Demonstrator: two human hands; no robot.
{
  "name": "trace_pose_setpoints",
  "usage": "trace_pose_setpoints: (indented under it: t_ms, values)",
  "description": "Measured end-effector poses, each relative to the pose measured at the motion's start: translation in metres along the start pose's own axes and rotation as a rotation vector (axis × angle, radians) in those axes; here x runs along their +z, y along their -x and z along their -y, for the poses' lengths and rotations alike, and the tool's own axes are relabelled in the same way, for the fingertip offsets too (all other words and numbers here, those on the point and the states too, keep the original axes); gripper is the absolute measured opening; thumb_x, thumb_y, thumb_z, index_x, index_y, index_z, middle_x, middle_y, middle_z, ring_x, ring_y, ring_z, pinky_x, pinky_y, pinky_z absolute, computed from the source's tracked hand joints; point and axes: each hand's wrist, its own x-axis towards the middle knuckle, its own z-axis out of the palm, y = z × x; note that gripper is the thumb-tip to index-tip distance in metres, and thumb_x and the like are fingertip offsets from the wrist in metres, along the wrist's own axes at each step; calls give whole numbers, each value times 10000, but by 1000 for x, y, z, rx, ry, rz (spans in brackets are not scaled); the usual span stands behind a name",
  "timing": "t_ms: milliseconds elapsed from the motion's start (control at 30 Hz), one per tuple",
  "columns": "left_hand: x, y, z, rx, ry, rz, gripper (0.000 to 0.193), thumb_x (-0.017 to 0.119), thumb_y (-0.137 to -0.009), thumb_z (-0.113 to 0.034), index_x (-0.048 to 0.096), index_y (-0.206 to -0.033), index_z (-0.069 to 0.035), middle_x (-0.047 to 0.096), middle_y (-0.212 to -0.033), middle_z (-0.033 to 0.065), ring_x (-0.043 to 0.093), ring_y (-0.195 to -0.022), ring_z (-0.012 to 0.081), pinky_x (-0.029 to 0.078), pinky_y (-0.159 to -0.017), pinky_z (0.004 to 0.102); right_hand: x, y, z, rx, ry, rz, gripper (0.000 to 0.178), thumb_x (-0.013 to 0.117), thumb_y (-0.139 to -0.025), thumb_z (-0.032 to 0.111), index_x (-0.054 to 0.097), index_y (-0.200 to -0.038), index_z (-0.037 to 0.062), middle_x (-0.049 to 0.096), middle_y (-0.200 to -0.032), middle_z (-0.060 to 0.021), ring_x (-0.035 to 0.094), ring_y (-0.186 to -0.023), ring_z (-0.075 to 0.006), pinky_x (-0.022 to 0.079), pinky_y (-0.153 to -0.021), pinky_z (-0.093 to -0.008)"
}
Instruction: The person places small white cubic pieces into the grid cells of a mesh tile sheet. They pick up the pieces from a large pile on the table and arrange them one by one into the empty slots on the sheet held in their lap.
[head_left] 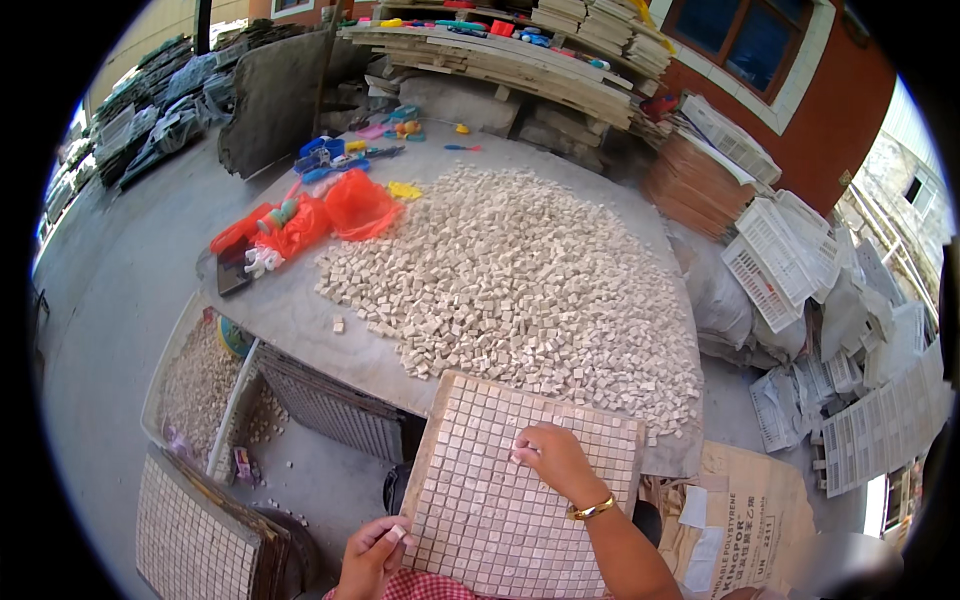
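Observation:
In front of me a square board (pixel 432 440) is filled with rows of small pale stone mosaic tiles (pixel 500 505), set in a grid. My left hand (pixel 370 558) is beside the board's lower left edge, thumb and fingers pinched on a loose tile (pixel 398 531). Over the upper middle of the board, my right hand (pixel 556 462) has its fingertips pinched at the grid, on a small pale tile (pixel 517 457). A gold bracelet (pixel 592 508) circles my right wrist. Beyond the board, a broad heap of loose tiles (pixel 520 270) covers much of the grey table (pixel 375 375).
Red plastic bags (pixel 340 210) and colourful toys (pixel 325 155) lie at the table's far left. Tile-filled boards (pixel 195 530) stand at lower left, near a white bin (pixel 195 385) of tile pieces. Cardboard (pixel 755 520) lies right; white plastic crates (pixel 775 260) are piled farther back.

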Motion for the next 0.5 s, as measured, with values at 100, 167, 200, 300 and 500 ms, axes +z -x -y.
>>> trace_pose_setpoints:
  t_ms: [100,167,200,300,500]
  values:
    - [2,0,-2,-3,-1,1,206,479,-917,-46,566,-1075,55,599,-798,47,363,-529,47,296,-475,185,2,2,-9,-84,-26,60,95,632,-796,141,640,-834,54,599,-797,-104,587,-788,-287,465,-707,-385]
    - [0,-3,-1,-3,-5,14,207,480,-916,-41,563,-1078,55,605,-798,51,366,-528,46,301,-475,182,3,2,-10,-135,-49,27,86,654,-790,126,643,-828,50,618,-803,-89,595,-771,-267,471,-708,-361]
    - [1,-3,0,-2,-12,0,205,481,-915,-39,564,-1078,54,606,-797,52,366,-527,45,302,-474,181,4,3,-10,-160,-60,10,83,664,-787,119,644,-824,47,627,-805,-82,599,-762,-258,475,-708,-349]
    - [6,-6,0,-7,-30,-14,200,484,-914,-36,565,-1074,51,608,-795,57,364,-523,45,303,-469,177,10,3,-17,-170,-98,-35,101,674,-782,120,653,-860,59,622,-812,-81,596,-763,-257,474,-703,-340]
    - [7,-6,2,-13,3,-3,193,485,-916,-39,570,-1066,47,609,-800,69,362,-519,46,289,-453,176,-14,5,-8,339,-414,50,153,654,-796,133,650,-929,59,635,-878,-101,589,-788,-250,466,-704,-345]
